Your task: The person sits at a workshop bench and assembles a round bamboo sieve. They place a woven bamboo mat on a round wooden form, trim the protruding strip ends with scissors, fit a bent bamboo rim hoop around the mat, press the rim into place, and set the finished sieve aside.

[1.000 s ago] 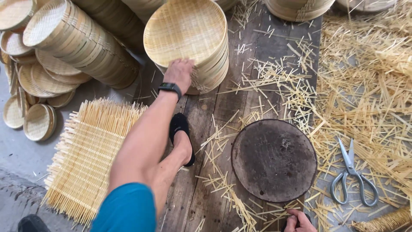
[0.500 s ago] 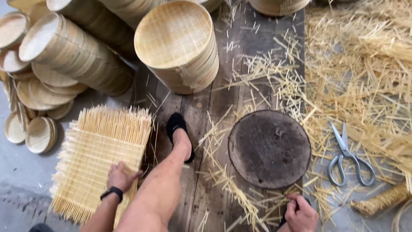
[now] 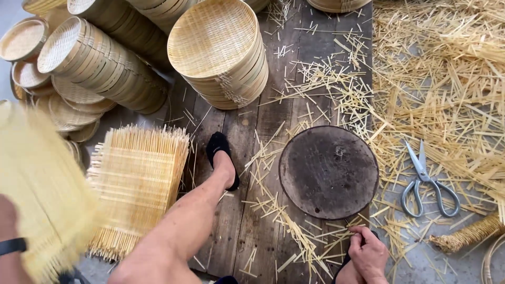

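My left hand (image 3: 8, 231) is at the left edge, mostly cut off, holding up a woven bamboo mat (image 3: 42, 194) that shows blurred. Under it a stack of square woven mats (image 3: 139, 184) with fringed edges lies on the floor. My right hand (image 3: 368, 255) rests at the bottom by the near rim of a dark round disc (image 3: 329, 171) on the wooden boards, fingers curled among loose bamboo strips. My bare leg with a black shoe (image 3: 221, 155) stretches between the mat stack and the disc.
A stack of round woven trays (image 3: 218, 50) stands beyond the shoe, with more leaning stacks (image 3: 100, 68) at the left. Scissors (image 3: 428, 181) lie right of the disc among heaps of bamboo offcuts (image 3: 447, 84). A bound bundle (image 3: 468, 234) lies at the lower right.
My left hand came back from the round tray stack to the mat pile and has lifted one mat up toward the camera. The right hand stayed by the disc.
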